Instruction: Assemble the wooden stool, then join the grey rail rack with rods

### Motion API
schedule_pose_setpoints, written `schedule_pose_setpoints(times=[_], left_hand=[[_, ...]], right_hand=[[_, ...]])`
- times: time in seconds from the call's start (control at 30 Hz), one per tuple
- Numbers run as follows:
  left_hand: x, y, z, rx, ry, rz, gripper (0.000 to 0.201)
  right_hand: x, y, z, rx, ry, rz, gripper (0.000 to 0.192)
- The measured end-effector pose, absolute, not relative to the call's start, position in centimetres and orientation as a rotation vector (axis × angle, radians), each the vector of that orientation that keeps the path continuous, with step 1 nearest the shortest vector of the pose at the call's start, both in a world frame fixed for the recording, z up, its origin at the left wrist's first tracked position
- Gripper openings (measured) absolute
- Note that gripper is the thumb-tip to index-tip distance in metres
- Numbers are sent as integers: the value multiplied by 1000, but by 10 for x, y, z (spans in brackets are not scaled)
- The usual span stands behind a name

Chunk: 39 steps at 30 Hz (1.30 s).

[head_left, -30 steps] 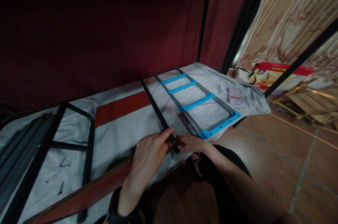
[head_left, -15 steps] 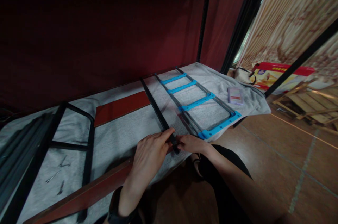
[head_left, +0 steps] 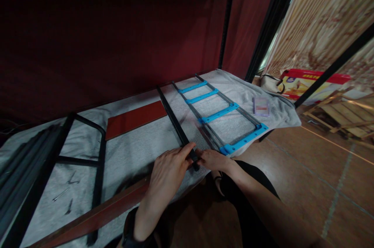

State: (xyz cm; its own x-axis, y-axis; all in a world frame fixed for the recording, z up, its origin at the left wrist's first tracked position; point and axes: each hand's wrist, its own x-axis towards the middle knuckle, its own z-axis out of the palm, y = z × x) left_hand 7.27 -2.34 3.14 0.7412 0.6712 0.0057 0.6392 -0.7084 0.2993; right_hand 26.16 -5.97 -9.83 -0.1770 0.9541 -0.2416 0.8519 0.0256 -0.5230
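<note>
A long black metal bar [head_left: 175, 121] lies across a grey cloth-covered bench [head_left: 131, 150], running from the back wall to the front edge. Both hands meet at its near end. My left hand [head_left: 169, 172] rests over that end with the index finger stretched along the bar. My right hand [head_left: 212, 159] pinches the bar's tip from the right side. Just right of the bar lies a ladder-like frame [head_left: 217, 113] of grey rails and blue cross pieces.
A red-brown board [head_left: 134, 119] lies flat left of the bar, and another red-brown plank [head_left: 99, 213] runs along the front edge. A black tube frame [head_left: 96, 162] and small loose metal parts [head_left: 66, 193] sit at left. Wooden pallets [head_left: 339, 113] stand on the tiled floor at right.
Both hands stay at the bar's near end. The view has shifted slightly; nothing else has visibly moved.
</note>
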Motion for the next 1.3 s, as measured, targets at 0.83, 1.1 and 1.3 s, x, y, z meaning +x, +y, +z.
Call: schedule_pose_setpoints(times=[0.83,1.1,1.3], left_hand=[[66,-35,21,2738,914,305,58],[59,-42,25,2770,1006,459,55],[56,-42,15,2812,949,497,48]], right_hand=[[267,-52,-86,-1555,-1667,811,33],[275,-53,-108,-1320,-1392,1003,51],[291,-58,-89,-1456,-1222,944,49]])
